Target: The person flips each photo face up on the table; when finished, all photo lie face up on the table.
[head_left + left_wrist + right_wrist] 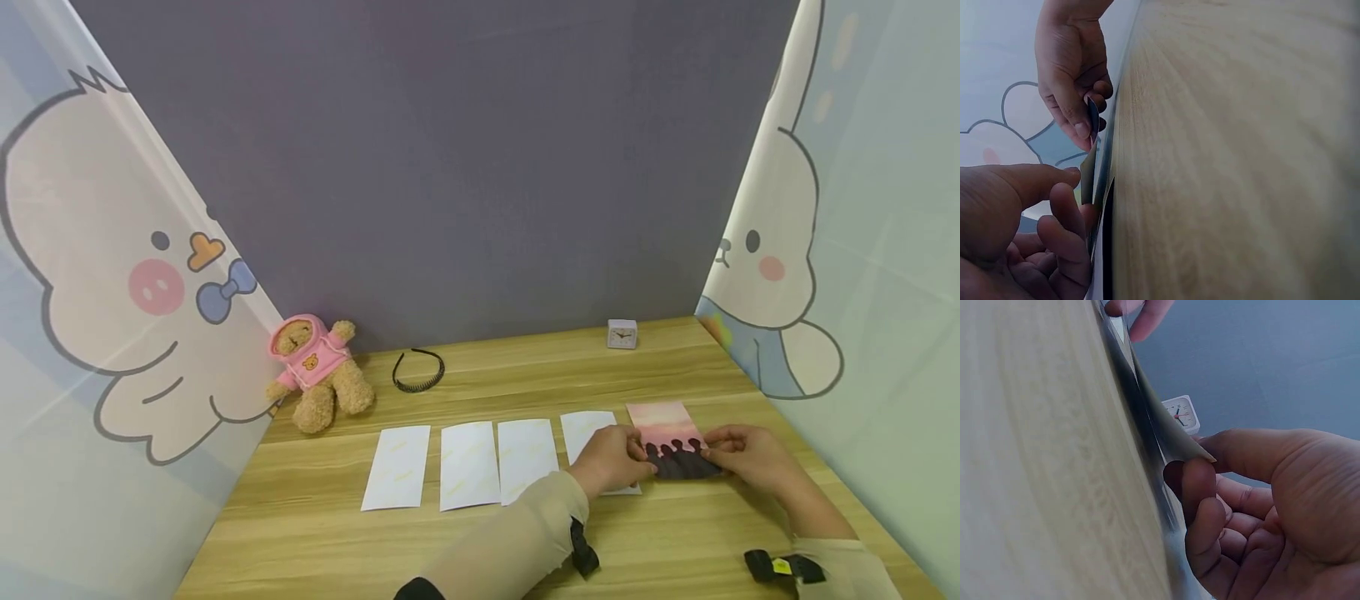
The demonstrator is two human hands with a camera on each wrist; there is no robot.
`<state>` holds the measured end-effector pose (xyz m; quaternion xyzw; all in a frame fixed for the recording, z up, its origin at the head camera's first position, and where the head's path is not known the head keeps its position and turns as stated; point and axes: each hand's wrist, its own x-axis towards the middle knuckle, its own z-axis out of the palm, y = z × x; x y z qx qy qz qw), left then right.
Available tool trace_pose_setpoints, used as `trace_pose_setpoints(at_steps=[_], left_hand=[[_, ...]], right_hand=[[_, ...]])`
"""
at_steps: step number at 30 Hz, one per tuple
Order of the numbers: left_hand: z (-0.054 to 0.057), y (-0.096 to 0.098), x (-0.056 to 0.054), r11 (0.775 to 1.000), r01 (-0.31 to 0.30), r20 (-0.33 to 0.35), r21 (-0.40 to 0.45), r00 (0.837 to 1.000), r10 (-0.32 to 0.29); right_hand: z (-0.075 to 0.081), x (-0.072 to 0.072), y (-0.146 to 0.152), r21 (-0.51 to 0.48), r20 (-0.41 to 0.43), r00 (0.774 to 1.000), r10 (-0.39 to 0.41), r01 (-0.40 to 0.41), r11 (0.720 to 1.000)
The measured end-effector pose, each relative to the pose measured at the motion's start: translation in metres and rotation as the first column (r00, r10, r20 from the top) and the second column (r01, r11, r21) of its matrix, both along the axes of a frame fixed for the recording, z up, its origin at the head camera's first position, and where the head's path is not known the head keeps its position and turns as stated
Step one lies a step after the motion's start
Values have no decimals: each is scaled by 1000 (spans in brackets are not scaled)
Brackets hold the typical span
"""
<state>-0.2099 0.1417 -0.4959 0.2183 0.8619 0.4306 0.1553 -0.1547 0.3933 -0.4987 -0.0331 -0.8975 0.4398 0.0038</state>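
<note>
Both hands hold a small printed card at the right of the table. Its far part is pink and cream, its near part dark with a row of rounded bumps. My left hand pinches the near left corner, its wrist over a white sheet. At the near right corner, my right hand grips the card between thumb and index finger. In the right wrist view the held edge curves up off the table, the other fingers curled below. The left wrist view shows the card edge-on between both hands.
Left of the card, more white sheets with faint yellow marks lie in a row. Behind them are a teddy bear in a pink hoodie, a black headband and a small white clock. Printed fabric walls flank the table.
</note>
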Motion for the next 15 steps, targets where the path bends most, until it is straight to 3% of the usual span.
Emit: trace_pose_setpoints(at_steps=[6,15], left_hand=[[0,0,0,1000,15,-7,-12,1000,-15],[2,1,4,1000,10,34,14,999,-11]], right_hand=[[1,1,0,4,21,1000,2,-2,1000],[1,2,2,21,43,999,6,-6,1000]])
